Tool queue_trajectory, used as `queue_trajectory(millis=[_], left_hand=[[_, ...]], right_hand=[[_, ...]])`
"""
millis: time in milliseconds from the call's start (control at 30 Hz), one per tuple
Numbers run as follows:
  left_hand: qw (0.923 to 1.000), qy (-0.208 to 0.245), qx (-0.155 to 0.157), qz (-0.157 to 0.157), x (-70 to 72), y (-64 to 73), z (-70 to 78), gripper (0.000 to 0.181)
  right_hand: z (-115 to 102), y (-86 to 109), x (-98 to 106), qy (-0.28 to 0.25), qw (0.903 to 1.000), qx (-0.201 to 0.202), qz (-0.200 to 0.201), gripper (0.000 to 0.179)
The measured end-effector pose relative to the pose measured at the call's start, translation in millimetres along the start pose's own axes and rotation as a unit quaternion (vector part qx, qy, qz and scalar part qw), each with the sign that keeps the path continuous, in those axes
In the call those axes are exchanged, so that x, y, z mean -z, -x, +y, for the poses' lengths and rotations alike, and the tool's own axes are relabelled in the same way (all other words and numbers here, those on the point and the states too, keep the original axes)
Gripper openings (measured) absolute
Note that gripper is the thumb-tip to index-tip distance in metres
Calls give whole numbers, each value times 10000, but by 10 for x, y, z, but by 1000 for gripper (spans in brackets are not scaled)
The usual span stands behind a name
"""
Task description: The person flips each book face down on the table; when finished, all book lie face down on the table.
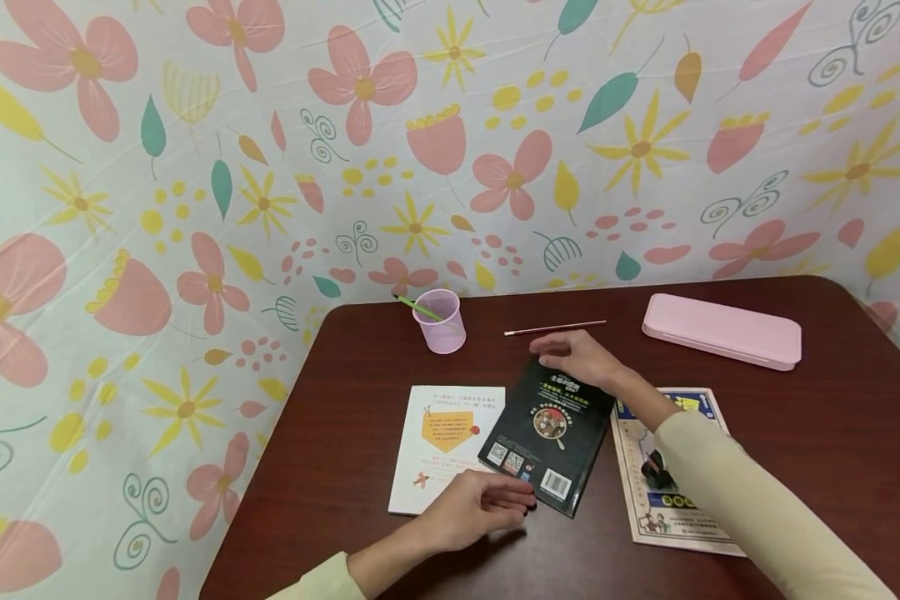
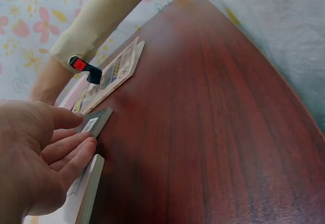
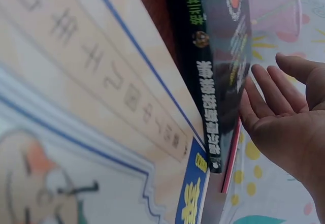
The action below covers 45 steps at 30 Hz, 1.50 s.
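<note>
A black book (image 1: 517, 425) lies aslant on the dark wooden table, back cover up, with a barcode near its lower edge. My left hand (image 1: 474, 510) is at its lower left corner, fingers loosely extended along that edge. At the top edge is my right hand (image 1: 581, 360); in the right wrist view its fingers (image 3: 274, 94) reach beside the book's end without curling round it. To the left, a white book (image 1: 408, 450) with an orange panel is partly overlapped by the black one. On the right lies a cream and blue book (image 1: 645, 517), partly behind the right forearm.
A pink mesh cup (image 1: 444, 333) holding a green pencil (image 1: 418, 307) stands at the back left. Behind the black book lies a thin red pencil (image 1: 558, 327). A pink pencil case (image 1: 722, 331) sits back right. Floral cloth (image 1: 450, 167) hangs behind the table.
</note>
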<state>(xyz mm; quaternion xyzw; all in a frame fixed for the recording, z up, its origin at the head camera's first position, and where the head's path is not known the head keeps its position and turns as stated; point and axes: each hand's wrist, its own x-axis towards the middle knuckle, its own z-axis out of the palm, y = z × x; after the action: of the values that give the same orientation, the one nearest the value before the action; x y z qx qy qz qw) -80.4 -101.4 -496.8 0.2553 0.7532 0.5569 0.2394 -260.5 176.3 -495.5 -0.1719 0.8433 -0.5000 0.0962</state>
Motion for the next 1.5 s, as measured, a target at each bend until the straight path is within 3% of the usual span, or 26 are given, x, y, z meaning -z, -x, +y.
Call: queue_trajectory(millis=[200, 467, 633, 767, 933, 1133, 1500], left_hand=[[9997, -47, -176, 190, 126, -40, 5, 29], [9941, -483, -206, 945, 458, -161, 43, 30], [9887, -600, -70, 1376, 691, -237, -22, 42], [9867, -639, 81, 1494, 804, -292, -92, 55], [9867, -737, 228, 1428, 824, -330, -155, 66], [9889, -796, 161, 1247, 750, -312, -193, 66], [9879, -1220, 76, 959, 670, -337, -223, 63]], right_hand=[[-44, 134, 144, -132, 9998, 40, 149, 40], [-25, 400, 382, -325, 9993, 44, 168, 42], [15, 577, 486, -341, 9993, 23, 130, 45], [85, 710, 542, -275, 9996, -9, 56, 47], [194, 855, 574, 238, 9996, 154, 54, 46], [247, 968, 533, 965, 9945, 383, 148, 43], [303, 1050, 437, 1212, 9905, 508, 397, 38]])
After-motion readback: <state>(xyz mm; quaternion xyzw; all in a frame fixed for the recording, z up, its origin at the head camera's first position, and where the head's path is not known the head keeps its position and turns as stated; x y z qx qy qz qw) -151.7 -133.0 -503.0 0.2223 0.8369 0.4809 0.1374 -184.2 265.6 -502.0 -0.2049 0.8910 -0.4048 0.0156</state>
